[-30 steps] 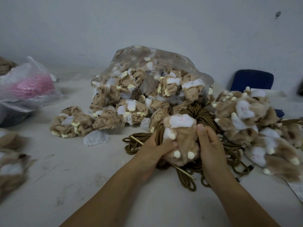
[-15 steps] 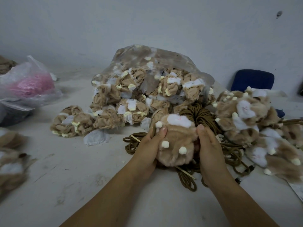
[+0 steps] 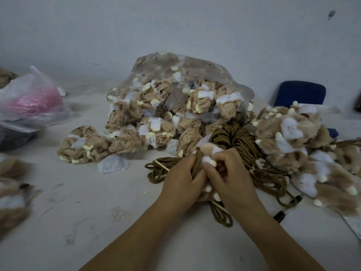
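A tan and white plush toy point(image 3: 209, 150) with small cream nubs is squeezed between my two hands at the table's middle, mostly hidden by them. My left hand point(image 3: 181, 182) curls round its left side, with a brown cord running under the fingers. My right hand point(image 3: 230, 178) grips its right side and pinches a white nub with thumb and fingers. Under the hands lies a coil of brown cord point(image 3: 234, 133) with a thin wooden stick point(image 3: 162, 165) poking out to the left.
A clear bag point(image 3: 175, 98) spilling inside-out tan plush skins lies behind the cord. Turned-out plush toys are heaped at the right point(image 3: 293, 145). A bag with pink material point(image 3: 33, 100) stands at the far left, a blue chair point(image 3: 300, 94) at the back right.
The hands have closed together over the plush toy and pressed it down onto the cord. The right hand has moved from its side to pinching a nub on top.
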`<state>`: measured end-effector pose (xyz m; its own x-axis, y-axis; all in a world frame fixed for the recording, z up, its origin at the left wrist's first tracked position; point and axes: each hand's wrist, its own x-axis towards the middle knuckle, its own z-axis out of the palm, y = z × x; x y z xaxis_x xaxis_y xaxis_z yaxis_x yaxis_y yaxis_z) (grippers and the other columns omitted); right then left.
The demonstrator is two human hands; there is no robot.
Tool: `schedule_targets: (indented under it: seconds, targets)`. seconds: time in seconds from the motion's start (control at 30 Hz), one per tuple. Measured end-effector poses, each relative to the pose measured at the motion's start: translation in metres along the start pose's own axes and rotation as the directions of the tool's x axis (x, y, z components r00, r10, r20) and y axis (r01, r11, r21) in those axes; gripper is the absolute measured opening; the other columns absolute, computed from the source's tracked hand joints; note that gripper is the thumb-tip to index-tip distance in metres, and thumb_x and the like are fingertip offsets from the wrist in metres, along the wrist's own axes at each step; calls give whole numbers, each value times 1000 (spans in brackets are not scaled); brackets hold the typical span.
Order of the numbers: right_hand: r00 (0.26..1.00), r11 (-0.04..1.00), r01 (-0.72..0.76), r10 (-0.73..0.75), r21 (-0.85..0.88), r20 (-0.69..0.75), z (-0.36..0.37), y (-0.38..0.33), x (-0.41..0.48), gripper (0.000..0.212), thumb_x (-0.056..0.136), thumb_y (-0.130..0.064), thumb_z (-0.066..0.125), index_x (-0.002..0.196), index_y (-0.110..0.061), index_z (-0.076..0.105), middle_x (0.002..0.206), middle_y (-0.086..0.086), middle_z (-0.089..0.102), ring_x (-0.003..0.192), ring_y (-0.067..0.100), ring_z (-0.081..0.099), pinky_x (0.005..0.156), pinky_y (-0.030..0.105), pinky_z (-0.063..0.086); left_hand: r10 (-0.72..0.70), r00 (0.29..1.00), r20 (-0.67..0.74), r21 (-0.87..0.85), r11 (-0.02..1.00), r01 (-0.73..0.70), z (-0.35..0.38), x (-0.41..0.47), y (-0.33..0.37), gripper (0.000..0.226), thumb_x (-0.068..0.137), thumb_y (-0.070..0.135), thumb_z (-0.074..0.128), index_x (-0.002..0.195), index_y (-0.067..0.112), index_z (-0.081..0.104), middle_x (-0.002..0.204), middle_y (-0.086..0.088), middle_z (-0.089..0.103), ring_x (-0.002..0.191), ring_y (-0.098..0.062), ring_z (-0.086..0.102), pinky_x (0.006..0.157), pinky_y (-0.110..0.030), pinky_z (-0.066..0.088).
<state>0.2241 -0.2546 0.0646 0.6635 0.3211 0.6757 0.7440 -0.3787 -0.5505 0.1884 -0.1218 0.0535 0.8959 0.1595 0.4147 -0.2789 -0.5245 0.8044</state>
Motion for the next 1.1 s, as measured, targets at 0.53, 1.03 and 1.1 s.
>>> schedule_targets:
  seconds: [0.53,1.03,1.1]
  targets:
    - [962,913,-261,221,313,158,1,-4,-3,35,94,-39,44,71,-14,48,62,-3,49,58,4,46,53,17,40,-39,999,29,263,964,30,1,10,-10,12,92,36,57,93,32,46,80,15,56,79,-10,58,71,-35,49]
    - [989,993,-82,72,81,128,-2,3,0,11,96,-12,50,87,-17,51,83,-7,49,75,1,49,63,10,38,-160,986,-43,76,984,163,1,6,-16,60,77,65,41,123,29,57,92,18,63,92,-8,63,81,-32,53]
    - [993,989,-97,89,113,79,-8,6,1,12,96,-11,50,97,-23,53,93,-8,52,84,-1,51,70,8,39,-190,978,-80,-33,982,188,1,6,-22,51,83,68,44,114,32,62,91,15,70,89,-2,66,74,-20,51]
